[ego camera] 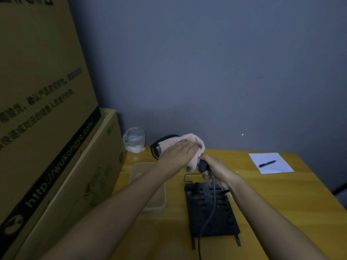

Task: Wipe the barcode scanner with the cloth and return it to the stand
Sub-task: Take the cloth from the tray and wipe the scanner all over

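A black barcode scanner is held up above the yellow table, its head pointing left and its grey cable trailing down toward me. My right hand is wrapped around the scanner's handle. My left hand presses a pale pink cloth flat over the top of the scanner's head, covering most of it. The black slotted stand lies on the table right below both hands, with nothing on it.
Large cardboard boxes stack along the left. A clear plastic tub sits left of the stand, with a clear bag by the wall. At the far right a pen rests on white paper.
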### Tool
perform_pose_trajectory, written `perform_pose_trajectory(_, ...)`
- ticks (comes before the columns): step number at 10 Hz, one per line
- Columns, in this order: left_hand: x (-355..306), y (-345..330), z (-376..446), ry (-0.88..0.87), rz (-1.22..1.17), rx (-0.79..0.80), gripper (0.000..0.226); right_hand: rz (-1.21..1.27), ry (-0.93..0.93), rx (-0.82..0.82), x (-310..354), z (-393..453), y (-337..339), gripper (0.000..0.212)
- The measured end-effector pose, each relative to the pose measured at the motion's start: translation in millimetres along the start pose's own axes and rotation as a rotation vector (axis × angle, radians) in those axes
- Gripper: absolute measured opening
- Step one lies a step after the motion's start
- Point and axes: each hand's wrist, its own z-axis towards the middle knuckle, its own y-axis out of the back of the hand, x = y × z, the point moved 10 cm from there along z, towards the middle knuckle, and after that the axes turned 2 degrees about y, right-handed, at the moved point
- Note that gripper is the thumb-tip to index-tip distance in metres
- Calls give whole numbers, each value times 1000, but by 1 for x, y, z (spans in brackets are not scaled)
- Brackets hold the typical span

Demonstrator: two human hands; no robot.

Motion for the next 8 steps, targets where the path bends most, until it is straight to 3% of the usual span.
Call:
perform_pose_trajectory(1,4,9,-24,18,-63,-142,47,78,-16,-42,-15,-3,9,38)
perform_pose_trajectory(2,-3,-17,-28,47,-114,1,47,89,-29,-184,-30,-4,37,39)
perform_pose_trajectory(3,11,-53,-36,145,-287,127,48,-191,110,-339,-11,-12,55,42)
perform_pose_trajectory(4,19,-91,-44,227,-450,374,53,-325,209,-348,-3,-12,52,44)
perform_pose_trajectory(5,24,-92,-42,392,-592,492,38,-440,286,-368,2,-23,45,43)
perform_pose_trajectory(6,35,-59,-29,582,-1016,217,41,-662,368,-385,7,-28,34,42)
perform_pose_trajectory(7,34,-54,-31,722,-1446,133,58,-959,540,-403,14,-36,9,39)
perform_pose_trajectory(8,39,-67,-47,880,-1639,74,47,-1117,667,-372,8,-33,-19,37)
